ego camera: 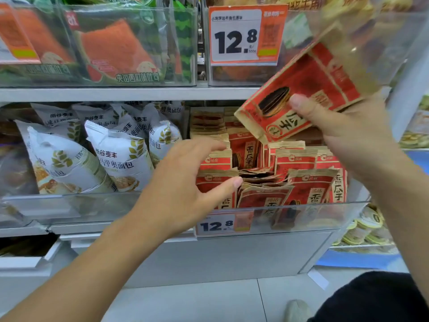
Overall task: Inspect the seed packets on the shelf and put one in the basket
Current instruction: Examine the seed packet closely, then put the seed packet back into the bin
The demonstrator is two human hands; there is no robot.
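A red and tan sunflower seed packet (299,89) is held up, tilted, above the shelf bin by my right hand (348,133), thumb on its front. Several more seed packets (299,182) stand in the clear-fronted bin (301,217) on the middle shelf. My left hand (185,180) reaches over the bin's left side, fingers relaxed and spread, thumb tip touching the top edge of a front packet (216,180). No basket is in view.
White bread bags (111,156) fill the bin to the left. Watermelon toast packs (116,47) sit on the upper shelf behind clear panels. Orange price tags reading 12.8 (243,36) hang on the shelf fronts. Grey floor tiles (209,303) lie below.
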